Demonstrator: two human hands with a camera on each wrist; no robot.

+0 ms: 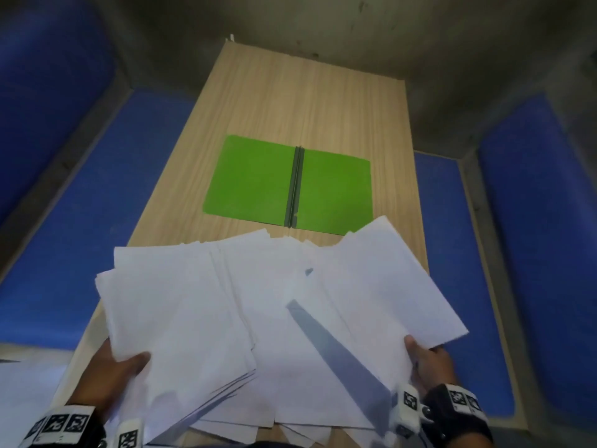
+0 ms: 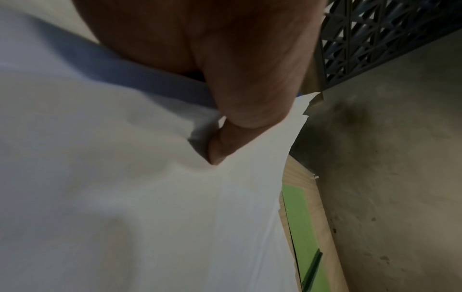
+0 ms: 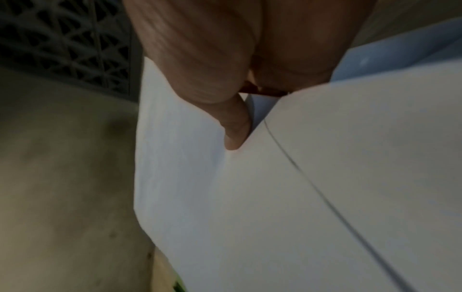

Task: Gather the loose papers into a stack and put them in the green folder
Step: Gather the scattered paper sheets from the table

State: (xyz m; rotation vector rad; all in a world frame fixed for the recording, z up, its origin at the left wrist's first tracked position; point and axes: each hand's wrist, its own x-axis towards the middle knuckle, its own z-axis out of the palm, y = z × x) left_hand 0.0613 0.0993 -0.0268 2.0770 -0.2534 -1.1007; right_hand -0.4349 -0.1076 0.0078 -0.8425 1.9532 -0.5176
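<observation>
Several loose white papers point(image 1: 245, 312) are fanned out and overlapping above the near end of the wooden table point(image 1: 323, 101). My left hand point(image 1: 126, 367) pinches the left bundle point(image 2: 150, 197), thumb on top. My right hand point(image 1: 420, 360) pinches the right sheets point(image 3: 275, 197) at their near right corner, thumb on top; the fingers underneath are hidden. The green folder point(image 1: 287, 185) lies open and flat in the middle of the table, beyond the papers, with a dark spine down its centre. A strip of the folder point(image 2: 302, 227) shows past the paper edge.
Blue padded benches point(image 1: 97, 237) run along both sides of the narrow table, with grey concrete floor point(image 1: 355, 27) beyond its far end. More white sheets point(image 1: 26, 383) lie at the lower left. A dark lattice grille point(image 2: 387, 39) shows in both wrist views.
</observation>
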